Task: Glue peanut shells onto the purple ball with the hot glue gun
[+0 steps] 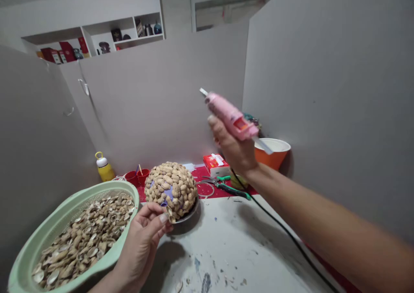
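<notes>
So a peanut shell piece (171,216) is pinched in the left hand (145,229), just at the near side of the shell-covered ball (186,182), which is cradled in a metal bowl (190,214) on the desk (220,237). A pink glue gun (226,111) is gripped in the right hand (234,148), well above the desk. Honestly, fingertips could get burned if hot glue is squeezed onto something that small. The ball might also be rolled if it's pressed too hard, and the black cord (280,225) could be snagged on the pliers (233,191) nearby.
</notes>
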Demonstrator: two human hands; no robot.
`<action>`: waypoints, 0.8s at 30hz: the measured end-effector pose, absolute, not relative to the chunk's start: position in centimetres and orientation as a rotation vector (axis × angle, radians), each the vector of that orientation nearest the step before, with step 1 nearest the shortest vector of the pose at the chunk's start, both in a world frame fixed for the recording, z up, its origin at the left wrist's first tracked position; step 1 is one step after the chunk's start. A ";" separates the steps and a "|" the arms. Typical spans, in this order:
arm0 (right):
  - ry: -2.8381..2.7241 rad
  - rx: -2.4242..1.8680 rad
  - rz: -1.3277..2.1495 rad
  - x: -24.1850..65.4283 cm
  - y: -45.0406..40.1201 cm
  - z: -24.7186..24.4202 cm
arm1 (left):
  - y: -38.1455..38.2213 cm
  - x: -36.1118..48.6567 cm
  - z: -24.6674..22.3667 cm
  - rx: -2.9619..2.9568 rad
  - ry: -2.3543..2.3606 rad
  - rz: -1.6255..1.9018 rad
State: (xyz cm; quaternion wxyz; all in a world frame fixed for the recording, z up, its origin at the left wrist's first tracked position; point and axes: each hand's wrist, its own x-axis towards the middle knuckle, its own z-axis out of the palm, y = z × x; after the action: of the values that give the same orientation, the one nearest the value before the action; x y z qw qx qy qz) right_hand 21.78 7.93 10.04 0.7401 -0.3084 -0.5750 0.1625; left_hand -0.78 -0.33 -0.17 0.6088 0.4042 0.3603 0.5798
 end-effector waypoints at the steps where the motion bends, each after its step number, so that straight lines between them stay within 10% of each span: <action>1: -1.363 -0.639 0.293 21.5 7.3 9.1 | -0.4 -0.7 -0.1 0.932 0.833 1.345; 9: -2.127 -0.447 0.279 22.2 0.4 0.4 | -0.4 -0.5 -0.1 0.957 0.840 1.348; 24: -2.152 -0.567 0.200 22.1 0.4 -1.6 | -0.1 -0.7 -1.4 1.120 0.920 1.346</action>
State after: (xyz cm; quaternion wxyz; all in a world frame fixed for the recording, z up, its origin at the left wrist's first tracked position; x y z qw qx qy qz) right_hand 22.12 0.44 -1.63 0.4381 -0.2279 -0.8659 0.0803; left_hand -0.75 -0.08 -1.37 0.5496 0.4731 0.3887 0.5684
